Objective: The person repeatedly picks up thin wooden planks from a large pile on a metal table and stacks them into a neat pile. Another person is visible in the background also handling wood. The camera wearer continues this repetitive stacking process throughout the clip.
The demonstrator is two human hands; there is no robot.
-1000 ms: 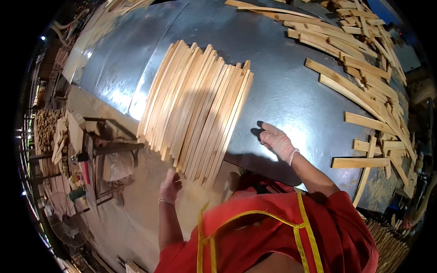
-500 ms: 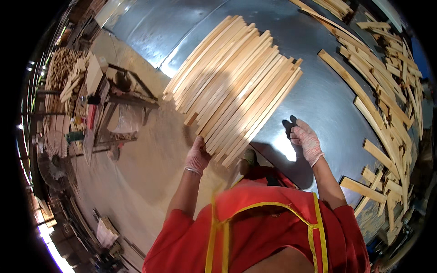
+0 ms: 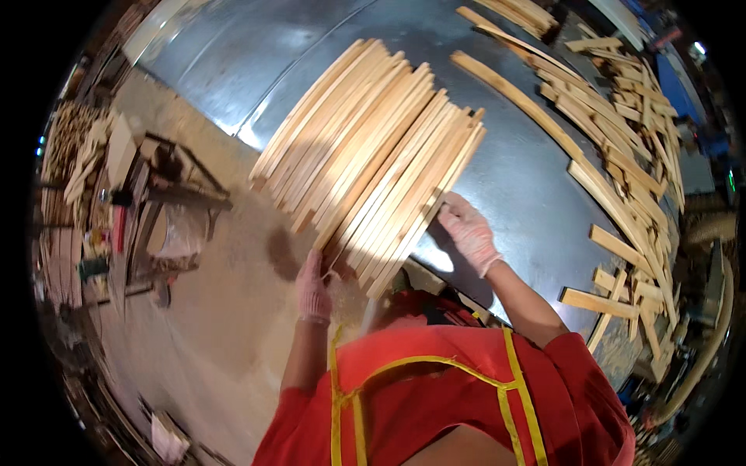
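A row of pale, narrow wooden strips [image 3: 365,155] lies side by side on the metal-topped table, their near ends jutting past its edge. My left hand [image 3: 314,289], in a pinkish-white knit glove, is closed at the near end of a strip around the middle of the row; some of its fingers are hidden under the wood. A dark gap runs between the strips just above that hand. On the right side of the row, my gloved right hand [image 3: 468,233] has its bent fingers against the outermost strip, with the fingertips partly hidden at its edge.
Loose wooden pieces [image 3: 622,171] are heaped along the right side of the metal tabletop [image 3: 528,179]. One long curved-looking board [image 3: 517,97] lies nearer the row. To the left, across the dusty floor [image 3: 210,318], stand a wooden stand [image 3: 183,190] and stacked wood [image 3: 70,147].
My right hand has moved left from above the bare metal to the row's right edge. My left hand stays at the near ends, and a gap between strips now shows more clearly.
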